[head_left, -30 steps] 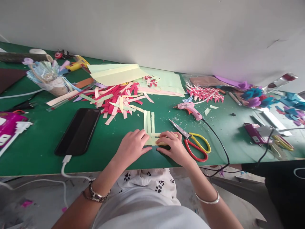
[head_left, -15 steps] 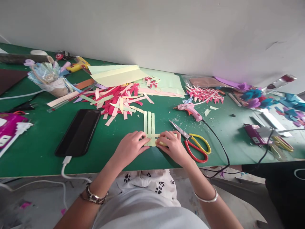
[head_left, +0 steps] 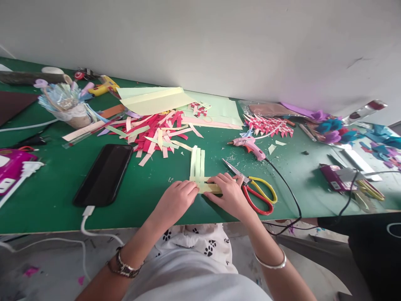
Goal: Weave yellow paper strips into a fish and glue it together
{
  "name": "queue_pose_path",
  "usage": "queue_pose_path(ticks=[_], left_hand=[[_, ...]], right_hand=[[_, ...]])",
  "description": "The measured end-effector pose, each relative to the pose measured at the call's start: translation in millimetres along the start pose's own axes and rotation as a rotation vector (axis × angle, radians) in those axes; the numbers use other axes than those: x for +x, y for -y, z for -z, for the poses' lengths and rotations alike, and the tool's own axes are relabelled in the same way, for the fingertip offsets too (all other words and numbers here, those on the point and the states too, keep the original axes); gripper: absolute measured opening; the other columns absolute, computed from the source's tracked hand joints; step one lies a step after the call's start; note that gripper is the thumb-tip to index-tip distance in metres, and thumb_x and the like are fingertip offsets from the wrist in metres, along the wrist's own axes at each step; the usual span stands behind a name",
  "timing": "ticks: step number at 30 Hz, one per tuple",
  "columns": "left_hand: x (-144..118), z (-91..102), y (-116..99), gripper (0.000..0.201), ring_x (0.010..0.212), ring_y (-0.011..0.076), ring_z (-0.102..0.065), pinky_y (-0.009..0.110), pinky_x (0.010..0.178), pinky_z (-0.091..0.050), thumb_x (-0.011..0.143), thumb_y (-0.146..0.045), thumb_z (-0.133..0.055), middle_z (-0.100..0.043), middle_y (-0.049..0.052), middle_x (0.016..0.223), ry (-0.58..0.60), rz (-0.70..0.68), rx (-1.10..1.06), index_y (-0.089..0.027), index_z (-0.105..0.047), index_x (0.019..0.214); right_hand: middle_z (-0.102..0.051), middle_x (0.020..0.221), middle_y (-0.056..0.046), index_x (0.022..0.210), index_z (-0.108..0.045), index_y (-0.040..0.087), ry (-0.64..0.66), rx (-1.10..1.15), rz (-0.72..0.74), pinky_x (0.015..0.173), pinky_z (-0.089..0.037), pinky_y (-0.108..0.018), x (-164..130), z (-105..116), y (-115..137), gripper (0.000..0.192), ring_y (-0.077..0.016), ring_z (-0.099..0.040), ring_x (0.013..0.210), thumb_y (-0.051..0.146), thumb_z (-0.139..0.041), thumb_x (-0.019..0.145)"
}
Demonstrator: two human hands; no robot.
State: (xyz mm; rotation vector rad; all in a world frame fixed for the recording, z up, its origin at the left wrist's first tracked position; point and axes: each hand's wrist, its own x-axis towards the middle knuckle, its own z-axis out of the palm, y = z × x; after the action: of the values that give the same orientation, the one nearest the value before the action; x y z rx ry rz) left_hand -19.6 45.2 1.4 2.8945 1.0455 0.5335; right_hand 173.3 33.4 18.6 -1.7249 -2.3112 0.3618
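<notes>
Pale green paper strips (head_left: 198, 161) stand side by side on the table, pointing away from me. Near the front edge they cross pale yellow-green horizontal strips (head_left: 213, 187) in a small weave. My left hand (head_left: 178, 200) has its fingers and thumb closed on the weave's left edge. From the right, my right hand (head_left: 230, 193) lies over the horizontal strips, thumb apart from the fingers, fingertips touching the paper. Scissors (head_left: 255, 188) with red and yellow handles lie just beside that hand, blades toward the back left. Part of the weave is hidden under my fingers.
A pink glue gun (head_left: 252, 147) lies behind the scissors, its black cord running to the front edge. A heap of red and pink strips (head_left: 156, 131) lies behind the weave. The black phone (head_left: 104, 174) is at left on a white cable.
My left fingers have closed together at the weave's left edge. My right hand has flattened and spread from its curled pose, uncovering more of the lower horizontal strip.
</notes>
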Motion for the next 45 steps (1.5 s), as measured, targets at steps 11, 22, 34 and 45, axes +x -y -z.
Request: queue_pose_path(ticks=[11,22,34,45], left_hand=[[-4.9,1.2,-7.8,0.021,0.085,0.0185,-0.062,0.031,0.07,-0.05,0.089,-0.017,-0.041,-0.064,0.007,0.095,-0.038,0.006,0.075,-0.014,-0.06,0.098],[-1.4,2.1,-0.4,0.029,0.095,0.0235,-0.058,0.036,0.073,-0.05,0.09,-0.032,-0.041,-0.059,0.012,0.107,-0.046,0.142,-0.017,-0.015,-0.055,0.11],[6.1,4.7,16.3,0.032,0.087,0.0232,-0.055,0.036,0.071,-0.048,0.088,-0.035,-0.048,-0.057,0.01,0.098,0.075,0.166,-0.082,-0.013,-0.054,0.11],[5.1,8.1,20.4,0.033,0.089,0.0227,-0.054,0.036,0.074,-0.048,0.09,-0.038,-0.044,-0.057,0.01,0.099,0.102,0.134,-0.123,-0.014,-0.053,0.11]], right_hand=[[-0.054,0.117,-0.007,0.122,-0.045,0.023,-0.008,-0.015,0.118,0.1,-0.014,-0.048,4.8,-8.8,-0.7,0.042,-0.0227,-0.046,0.108,0.043,-0.047,0.085],[-0.053,0.109,-0.008,0.114,-0.051,0.022,0.012,-0.039,0.182,0.1,-0.018,-0.048,11.6,-10.2,-2.8,0.037,-0.0228,-0.048,0.103,0.044,-0.047,0.084],[-0.053,0.111,-0.009,0.118,-0.048,0.022,0.022,0.0,0.186,0.099,-0.019,-0.046,12.9,-9.5,-2.3,0.04,-0.0229,-0.048,0.104,0.043,-0.048,0.084],[-0.055,0.104,-0.008,0.108,-0.053,0.022,0.025,0.027,0.18,0.096,-0.023,-0.045,10.9,-8.3,-2.2,0.032,-0.023,-0.05,0.098,0.042,-0.048,0.084]])
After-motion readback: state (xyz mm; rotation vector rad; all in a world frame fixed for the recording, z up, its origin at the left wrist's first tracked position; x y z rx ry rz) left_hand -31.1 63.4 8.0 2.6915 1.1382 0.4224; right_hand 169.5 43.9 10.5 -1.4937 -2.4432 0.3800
